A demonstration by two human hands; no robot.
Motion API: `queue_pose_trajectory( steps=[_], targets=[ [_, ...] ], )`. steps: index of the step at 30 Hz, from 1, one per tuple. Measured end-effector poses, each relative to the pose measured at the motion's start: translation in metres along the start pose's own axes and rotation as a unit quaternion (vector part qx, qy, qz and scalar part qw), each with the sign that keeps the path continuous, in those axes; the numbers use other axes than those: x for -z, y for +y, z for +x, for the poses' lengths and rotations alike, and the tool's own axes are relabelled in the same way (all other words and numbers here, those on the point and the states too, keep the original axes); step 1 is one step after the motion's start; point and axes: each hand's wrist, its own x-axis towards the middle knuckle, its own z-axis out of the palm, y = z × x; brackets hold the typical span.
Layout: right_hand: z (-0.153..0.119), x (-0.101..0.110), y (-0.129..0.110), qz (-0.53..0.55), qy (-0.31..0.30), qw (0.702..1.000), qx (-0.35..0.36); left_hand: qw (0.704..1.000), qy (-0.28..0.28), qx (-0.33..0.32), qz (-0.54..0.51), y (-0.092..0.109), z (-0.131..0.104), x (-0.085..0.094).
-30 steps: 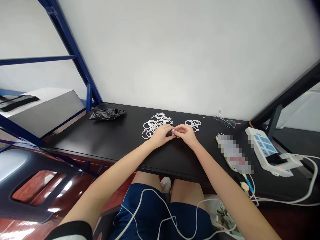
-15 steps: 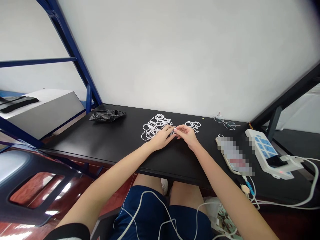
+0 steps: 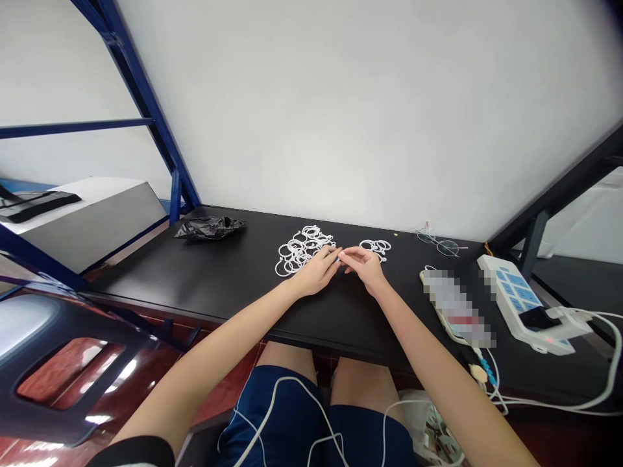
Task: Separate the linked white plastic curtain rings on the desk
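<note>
Over the black table point(image 3: 214, 285), my left hand point(image 3: 318, 269) and my right hand point(image 3: 364, 264) meet at the fingertips. Both hands are closed in a pinch on a small white ring, mostly hidden by the fingers. A larger pile of white rings point(image 3: 298, 250) lies just behind and left of my left hand. Behind my right hand is a smaller group of white rings point(image 3: 377, 246).
A crumpled black plastic bag point(image 3: 209, 227) lies at the back left. To the right are eyeglasses point(image 3: 438, 243), a phone point(image 3: 452, 305) on a cable, and a white power strip point(image 3: 520, 298) with plugs. White cables point(image 3: 569, 407) cross the right edge.
The fingers have closed further over the white ring, which showed more between them before. My left fingers lie flatter over it. The view has shifted slightly.
</note>
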Motion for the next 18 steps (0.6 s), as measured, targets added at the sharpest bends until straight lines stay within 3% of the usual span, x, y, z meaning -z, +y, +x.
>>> queue_pose_trajectory(
  steps=[18],
  targets=[
    [0.0014,-0.0003,-0.0015,-0.003,0.025,1.0,0.006,0.997,0.064,0.017,0.028,-0.0016,0.0008,-0.0001]
  ],
)
